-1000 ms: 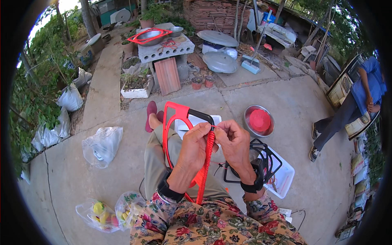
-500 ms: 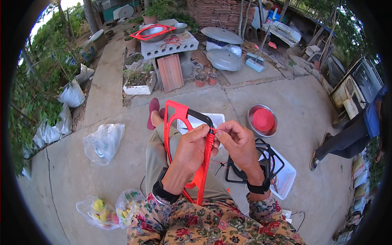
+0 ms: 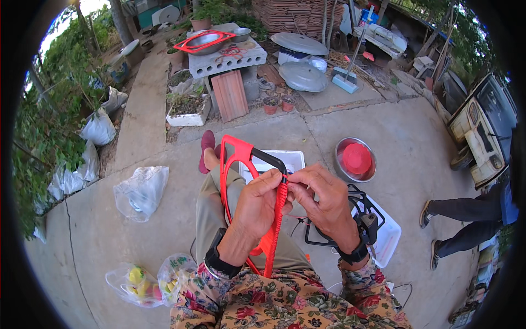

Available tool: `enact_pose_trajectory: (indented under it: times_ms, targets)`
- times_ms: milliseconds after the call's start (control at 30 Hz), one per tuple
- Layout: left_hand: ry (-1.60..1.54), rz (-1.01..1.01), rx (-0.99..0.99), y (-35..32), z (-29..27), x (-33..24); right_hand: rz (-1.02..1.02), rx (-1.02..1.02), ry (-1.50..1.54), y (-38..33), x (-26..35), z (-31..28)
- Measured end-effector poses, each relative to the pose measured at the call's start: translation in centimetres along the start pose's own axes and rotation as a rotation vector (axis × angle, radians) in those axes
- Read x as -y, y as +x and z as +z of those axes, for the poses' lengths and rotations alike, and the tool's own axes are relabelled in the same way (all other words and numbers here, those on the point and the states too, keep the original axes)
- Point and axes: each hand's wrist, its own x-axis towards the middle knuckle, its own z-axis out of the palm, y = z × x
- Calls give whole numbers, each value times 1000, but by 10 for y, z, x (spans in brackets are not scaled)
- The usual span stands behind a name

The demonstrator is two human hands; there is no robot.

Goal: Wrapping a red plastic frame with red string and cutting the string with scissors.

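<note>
A looped frame (image 3: pixel 235 143), flat red strips joined to a bent black tube, stands tilted over my lap. Tight turns of red cord (image 3: pixel 278 214) cover the tube's lower side, up to just below its black bend. My left hand (image 3: pixel 256 200) is closed around this wrapped side, its thumb pressed near the top turns. Opposite it, my right hand (image 3: pixel 320 192) pinches the red cord at the top of the wrapping, fingertips close to my left thumb. The cord between the fingers is mostly hidden.
On the concrete to the right lie a metal basin (image 3: pixel 370 174) holding a red bundle, a black frame (image 3: pixel 310 236) and a white tray (image 3: pixel 392 233). Clear plastic bags (image 3: pixel 141 192) lie left. A person (image 3: pixel 466 211) stands far right. Another red frame (image 3: pixel 223 35) rests on a block table ahead.
My right hand has shifted slightly and its fingers have drawn in against the tube. My left hand keeps its hold. The person at the right has stepped, legs now apart.
</note>
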Motion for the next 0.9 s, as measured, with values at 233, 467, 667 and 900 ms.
enact_pose_trajectory:
  times_ms: [233, 467, 667, 900]
  targets:
    - [37, 56, -28, 2, 3, 4, -65, -17, -154, 5, 4, -1]
    - [1, 63, -50, -2, 4, 4, 108, -29, 90, 0, -2, 7]
    - [9, 102, -20, -3, 5, 4, 153, -51, 217, -2, -3, 10]
    - [14, 107, 2, -4, 2, 1, 165, -92, 294, -4, -6, 18]
